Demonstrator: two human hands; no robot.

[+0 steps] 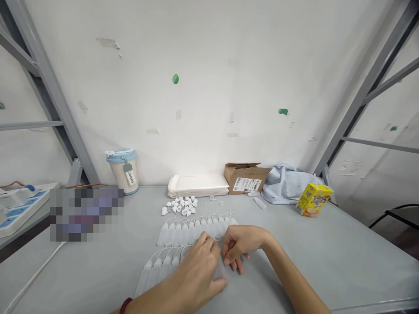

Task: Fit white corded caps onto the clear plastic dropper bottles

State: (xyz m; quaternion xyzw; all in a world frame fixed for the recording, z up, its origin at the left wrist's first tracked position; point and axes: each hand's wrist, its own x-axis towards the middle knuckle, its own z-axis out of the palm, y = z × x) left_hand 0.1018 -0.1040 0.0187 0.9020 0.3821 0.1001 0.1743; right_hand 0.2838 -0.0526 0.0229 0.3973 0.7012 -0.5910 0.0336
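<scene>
My left hand (199, 270) lies over the right end of the front row of translucent plastic tubes (147, 277), which have white caps with thin loops. Its thumb is apart from its fingers, and it hides part of that row. Just to the right, my right hand (242, 244) bends down to the table, thumb and forefinger close together. What they hold, if anything, cannot be made out. Part of a translucent piece (220, 271) shows between the hands. Behind them runs a second row of similar tubes (186, 233), loops pointing away from me.
Loose white caps (183, 205) sit behind the rows. Along the wall stand a lidded cup (122, 172), a white stack (198, 186), a cardboard box (244, 179) and a blue cloth (284, 187). A yellow carton (313, 200) is at right, a power strip (26, 209) at left.
</scene>
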